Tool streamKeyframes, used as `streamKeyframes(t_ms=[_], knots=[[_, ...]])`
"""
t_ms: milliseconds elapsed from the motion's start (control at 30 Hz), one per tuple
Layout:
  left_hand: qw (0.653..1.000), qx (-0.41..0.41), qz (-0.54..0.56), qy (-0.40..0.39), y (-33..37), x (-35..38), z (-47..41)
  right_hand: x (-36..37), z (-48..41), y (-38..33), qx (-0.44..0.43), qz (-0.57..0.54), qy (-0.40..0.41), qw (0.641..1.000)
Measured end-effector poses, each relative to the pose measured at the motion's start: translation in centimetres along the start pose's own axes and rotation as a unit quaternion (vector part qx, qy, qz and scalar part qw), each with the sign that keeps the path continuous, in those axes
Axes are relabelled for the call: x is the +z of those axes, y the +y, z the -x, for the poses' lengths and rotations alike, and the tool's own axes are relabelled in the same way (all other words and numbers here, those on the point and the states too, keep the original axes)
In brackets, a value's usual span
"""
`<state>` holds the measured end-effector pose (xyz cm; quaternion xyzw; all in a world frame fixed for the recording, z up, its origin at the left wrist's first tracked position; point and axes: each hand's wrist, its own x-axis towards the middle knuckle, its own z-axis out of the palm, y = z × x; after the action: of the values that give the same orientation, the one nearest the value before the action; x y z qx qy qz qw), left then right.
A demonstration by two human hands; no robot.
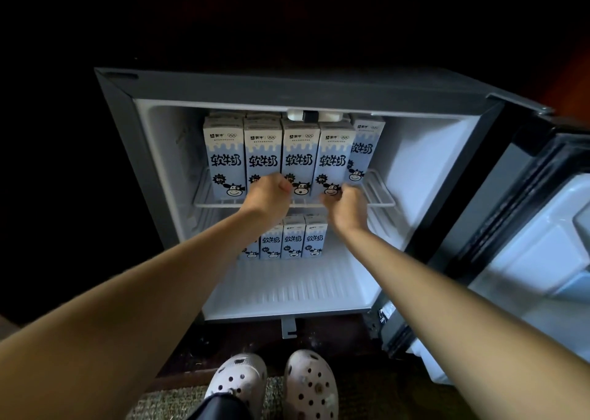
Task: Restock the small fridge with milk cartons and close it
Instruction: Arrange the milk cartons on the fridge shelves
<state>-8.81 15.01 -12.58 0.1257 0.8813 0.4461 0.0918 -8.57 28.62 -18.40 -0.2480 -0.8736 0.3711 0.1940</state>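
Note:
The small fridge [153,170] stands open, its door [523,228] swung out to the right. Several blue-and-white milk cartons stand in a front row on the upper wire shelf [380,192], with more behind them. One carton [364,151] at the right end sits further back. Another row of cartons [293,240] stands on the fridge floor. My left hand [266,196] has its fingers curled, knuckles against the base of the second carton [262,151]. My right hand [346,205] is curled the same way at the base of the fourth carton [333,157].
The right part of the upper shelf and the front of the fridge floor [287,288] hold nothing. My feet in white perforated clogs [274,384] stand on a woven mat just before the fridge. The surroundings are dark.

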Motion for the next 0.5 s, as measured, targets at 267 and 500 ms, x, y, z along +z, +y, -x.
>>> streamKeyframes(t_ms=[267, 500], knots=[[1.0, -0.01, -0.016, -0.023, 0.1, 0.2, 0.9, -0.5, 1.0, -1.1, 0.002, -0.001, 0.006, 1.0], [0.996, 0.0, -0.088, -0.033, 2.0, 0.5, 4.6, -5.2, 6.7, -1.5, -0.037, 0.002, 0.012, 0.999]])
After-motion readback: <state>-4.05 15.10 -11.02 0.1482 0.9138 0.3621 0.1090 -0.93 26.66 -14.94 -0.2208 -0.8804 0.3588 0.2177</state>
